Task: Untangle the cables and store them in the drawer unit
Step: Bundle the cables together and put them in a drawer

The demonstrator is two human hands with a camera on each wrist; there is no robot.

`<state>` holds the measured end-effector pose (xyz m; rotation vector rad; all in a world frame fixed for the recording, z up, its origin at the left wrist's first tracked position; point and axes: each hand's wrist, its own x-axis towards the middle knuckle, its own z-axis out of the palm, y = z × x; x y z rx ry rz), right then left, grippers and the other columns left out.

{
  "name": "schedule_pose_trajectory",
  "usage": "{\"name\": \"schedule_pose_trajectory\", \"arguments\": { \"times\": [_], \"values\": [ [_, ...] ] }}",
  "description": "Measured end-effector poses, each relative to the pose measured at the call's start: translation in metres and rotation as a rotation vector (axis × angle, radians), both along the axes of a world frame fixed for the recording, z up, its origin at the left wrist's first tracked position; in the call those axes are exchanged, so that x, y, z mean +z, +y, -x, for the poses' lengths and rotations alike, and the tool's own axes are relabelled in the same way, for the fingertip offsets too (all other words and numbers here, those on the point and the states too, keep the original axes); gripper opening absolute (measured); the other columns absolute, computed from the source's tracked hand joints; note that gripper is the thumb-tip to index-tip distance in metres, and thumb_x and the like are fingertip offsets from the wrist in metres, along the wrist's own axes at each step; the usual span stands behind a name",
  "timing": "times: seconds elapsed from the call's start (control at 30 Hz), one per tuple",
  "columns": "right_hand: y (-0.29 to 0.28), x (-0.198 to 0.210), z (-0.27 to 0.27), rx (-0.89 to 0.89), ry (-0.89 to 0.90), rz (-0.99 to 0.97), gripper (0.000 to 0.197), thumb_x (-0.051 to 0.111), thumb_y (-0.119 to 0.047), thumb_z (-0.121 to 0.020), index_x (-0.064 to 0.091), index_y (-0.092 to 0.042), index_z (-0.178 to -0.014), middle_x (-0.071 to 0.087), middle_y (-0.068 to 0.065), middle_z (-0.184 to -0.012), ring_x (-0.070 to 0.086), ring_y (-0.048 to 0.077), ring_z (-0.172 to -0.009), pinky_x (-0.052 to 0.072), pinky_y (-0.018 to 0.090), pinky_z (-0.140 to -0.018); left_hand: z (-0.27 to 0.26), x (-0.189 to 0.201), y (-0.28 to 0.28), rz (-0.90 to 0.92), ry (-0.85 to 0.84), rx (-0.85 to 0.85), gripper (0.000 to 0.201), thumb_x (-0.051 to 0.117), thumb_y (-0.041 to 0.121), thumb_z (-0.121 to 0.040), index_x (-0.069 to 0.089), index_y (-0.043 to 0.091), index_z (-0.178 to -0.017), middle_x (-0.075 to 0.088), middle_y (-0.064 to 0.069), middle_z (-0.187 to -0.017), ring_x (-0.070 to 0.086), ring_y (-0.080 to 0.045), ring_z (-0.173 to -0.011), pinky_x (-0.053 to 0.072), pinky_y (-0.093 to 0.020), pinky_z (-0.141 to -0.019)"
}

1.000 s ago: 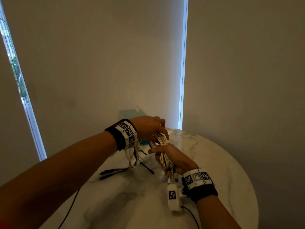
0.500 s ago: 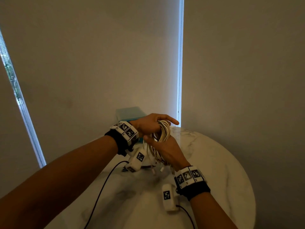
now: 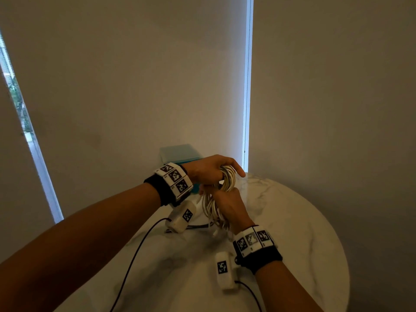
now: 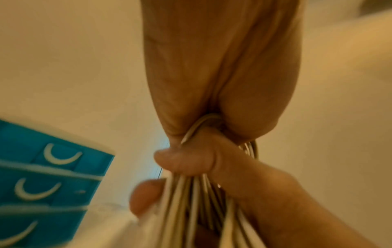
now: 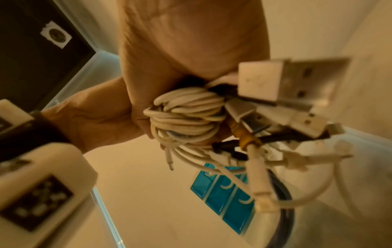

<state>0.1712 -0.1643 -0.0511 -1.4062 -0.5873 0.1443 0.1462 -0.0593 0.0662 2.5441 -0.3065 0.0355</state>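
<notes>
Both hands have come up and closer together since a second ago, and the drawer unit now peeks out from behind the left wrist where before it was mostly hidden. Right now the left hand (image 3: 203, 170) has its fingers hooked through the top loop of the white cable bundle (image 3: 216, 199), curled round it with the index finger sticking out straight, while the right hand (image 3: 227, 206) wraps its fingers round the middle of the same bundle just below. So the bundle hangs with its long axis roughly vertical between the two grips, held above the marble table (image 3: 292, 221), with the loose ends dangling under the right hand. From the right wrist view you can see those ends are a mess of USB plugs (image 5: 286, 80), a yellowish strain relief and a few dark leads all knotted together (definitely not untangled yet, I'd say). The teal drawer unit (image 3: 180, 153) sits at the far edge of the table, just beyond the left hand, so the left is the nearer one to it; all the drawers I can see in the left wrist view look closed. A black cable (image 3: 198, 226) lies on the table under the hands, touching nothing they hold as far as I can tell. My guess is the plug end needs teasing apart first, and the dangling connectors could snag on that black lead if the bundle drops lower.
</notes>
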Motion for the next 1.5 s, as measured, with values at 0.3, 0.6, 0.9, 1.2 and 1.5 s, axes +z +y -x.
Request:
{"name": "schedule_pose_trajectory", "arguments": {
  "times": [0.3,0.6,0.9,1.2,1.5],
  "values": [
    [-0.008,0.013,-0.005,0.126,0.043,0.193,0.016,0.077,-0.023,-0.096,0.074,-0.016,-0.11,0.08,0.006,-0.11,0.075,0.023,-0.103,0.062,0.037,-0.094,-0.005,0.005,-0.013,-0.499,-0.319,-0.085,0.051,0.066,-0.015,-0.072,0.081,0.023,-0.103,0.078,0.002,-0.1,0.069,-0.011,-0.087,0.062,-0.04,-0.077],
    [-0.016,0.0,-0.03,0.041,0.255,-0.158,0.033,0.064,-0.04,-0.105,0.074,-0.013,-0.123,0.08,0.01,-0.118,0.078,0.024,-0.107,0.063,0.041,-0.093,0.007,-0.053,0.007,0.404,-0.043,0.043,0.059,0.059,0.068,-0.095,0.053,0.039,-0.146,0.062,0.007,-0.146,0.061,-0.011,-0.132,0.054,-0.042,-0.111],
    [-0.031,-0.014,-0.047,0.083,0.478,-0.116,0.033,0.082,-0.038,-0.083,0.083,-0.01,-0.1,0.079,0.022,-0.107,0.076,0.037,-0.101,0.055,0.053,-0.106,0.004,-0.099,0.017,0.201,0.103,0.045,0.058,0.06,0.085,-0.085,0.071,0.04,-0.121,0.079,0.011,-0.112,0.076,-0.008,-0.101,0.059,-0.037,-0.101],
    [-0.016,-0.024,-0.05,-0.168,0.334,-0.135,0.024,0.083,-0.028,-0.085,0.082,-0.006,-0.094,0.079,0.018,-0.086,0.075,0.027,-0.076,0.061,0.039,-0.072,0.018,-0.122,0.039,0.415,0.03,0.111,0.006,0.066,0.019,-0.102,0.07,0.018,-0.106,0.081,-0.006,-0.093,0.077,-0.016,-0.087,0.059,-0.031,-0.087],
    [-0.011,-0.02,-0.033,-0.239,0.34,-0.242,0.024,0.081,-0.021,-0.09,0.082,-0.006,-0.109,0.084,0.009,-0.105,0.081,0.022,-0.099,0.063,0.051,-0.095,0.021,-0.125,0.029,0.505,0.125,0.207,0.03,0.063,0.042,-0.105,0.057,0.021,-0.125,0.066,-0.003,-0.092,0.063,-0.009,-0.069,0.053,-0.026,-0.063]
  ]
}}
